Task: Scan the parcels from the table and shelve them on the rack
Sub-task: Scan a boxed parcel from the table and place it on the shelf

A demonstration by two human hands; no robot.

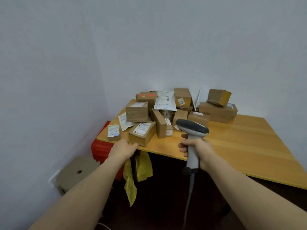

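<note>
Scanner [191, 128] handle upright, head toward parcels [163, 121], gripped by right hand [203, 151], left hand [122, 148] grip unclear

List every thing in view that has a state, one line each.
table, standing, loaded at its back left.
parcel pile, heaped on the table, not yet shelved.
white mailer, lying atop the parcel pile.
front parcel, flat at the table's near edge, label up.
scanner, upright, cable hanging.
right hand, grips the scanner's handle.
left hand, at the front parcel's near corner; grip unclear.
</note>
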